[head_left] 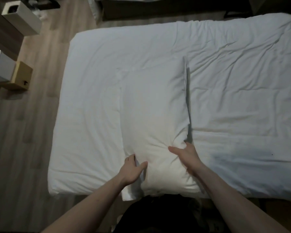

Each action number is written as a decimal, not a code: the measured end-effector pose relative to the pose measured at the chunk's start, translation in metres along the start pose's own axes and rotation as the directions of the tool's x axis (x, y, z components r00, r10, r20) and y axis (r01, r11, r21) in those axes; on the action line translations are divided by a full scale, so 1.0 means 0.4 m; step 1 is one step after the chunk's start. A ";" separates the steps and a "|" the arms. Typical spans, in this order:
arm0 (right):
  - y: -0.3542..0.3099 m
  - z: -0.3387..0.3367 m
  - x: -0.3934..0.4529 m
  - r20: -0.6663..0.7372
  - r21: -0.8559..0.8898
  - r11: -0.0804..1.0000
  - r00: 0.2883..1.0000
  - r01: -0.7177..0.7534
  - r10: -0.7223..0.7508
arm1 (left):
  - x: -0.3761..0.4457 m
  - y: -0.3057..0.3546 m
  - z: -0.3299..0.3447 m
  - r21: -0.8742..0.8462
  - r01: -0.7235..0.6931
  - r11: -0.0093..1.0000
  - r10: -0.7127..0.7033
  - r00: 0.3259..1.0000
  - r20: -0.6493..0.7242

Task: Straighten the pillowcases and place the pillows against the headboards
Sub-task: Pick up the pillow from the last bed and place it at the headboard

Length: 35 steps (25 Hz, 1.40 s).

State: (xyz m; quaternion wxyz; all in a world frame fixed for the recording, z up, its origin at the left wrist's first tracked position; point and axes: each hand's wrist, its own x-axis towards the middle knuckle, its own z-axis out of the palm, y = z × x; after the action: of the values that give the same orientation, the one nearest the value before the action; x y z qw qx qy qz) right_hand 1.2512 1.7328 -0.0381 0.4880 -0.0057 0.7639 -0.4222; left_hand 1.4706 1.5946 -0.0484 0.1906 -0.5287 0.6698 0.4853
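Note:
A white pillow (153,111) in a white pillowcase lies lengthwise on the white duvet of the bed (233,98), its near end at the bed's front edge. My left hand (133,170) pinches the near left side of the pillowcase, thumb on top and fingers under the loose fabric. My right hand (186,157) grips the near right side of the pillow, thumb spread across the top and fingers wrapped around the edge. No headboard is in view.
Wooden floor (37,132) runs along the left of the bed. A white box (22,19) and a tan cardboard box (21,76) stand at the far left. Another bed's edge (124,0) shows at the top. The duvet to the right is wrinkled.

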 end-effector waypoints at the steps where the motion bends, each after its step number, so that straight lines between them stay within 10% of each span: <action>1: -0.039 -0.005 -0.046 0.003 -0.049 0.997 0.998 0.062 -0.062 | -0.034 0.015 -0.008 -0.020 -0.030 0.999 0.030 1.000 0.010; 9: 0.012 -0.033 -0.228 0.004 -0.492 0.824 0.947 0.281 -0.320 | -0.199 0.095 -0.043 -0.030 -0.248 0.968 0.250 0.956 0.154; 15: -0.017 0.012 -0.281 0.016 -0.472 0.849 0.965 0.239 -0.263 | -0.159 0.230 -0.123 0.070 -0.488 0.870 0.488 0.873 0.014; 20: 0.001 0.053 -0.337 0.019 -0.427 0.857 0.950 0.290 -0.312 | -0.089 0.381 -0.146 0.404 -0.714 0.572 0.723 0.671 0.164; 25: 0.069 0.043 -0.391 -0.173 -0.290 0.927 0.939 0.239 -0.296 | -0.007 0.419 -0.163 0.696 -0.635 0.336 0.582 0.721 0.376; 35: 0.029 0.024 -0.415 -0.196 -0.210 0.950 0.942 0.233 -0.274 | -0.031 0.336 -0.143 0.531 -0.677 0.510 0.744 0.657 0.123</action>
State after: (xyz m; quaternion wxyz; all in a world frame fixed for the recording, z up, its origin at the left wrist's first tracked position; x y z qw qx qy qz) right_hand 1.3502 1.8039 0.0758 0.3382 -0.1021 0.8423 -0.4072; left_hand 1.3698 1.5485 0.0476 0.0727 -0.1602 0.9436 0.2806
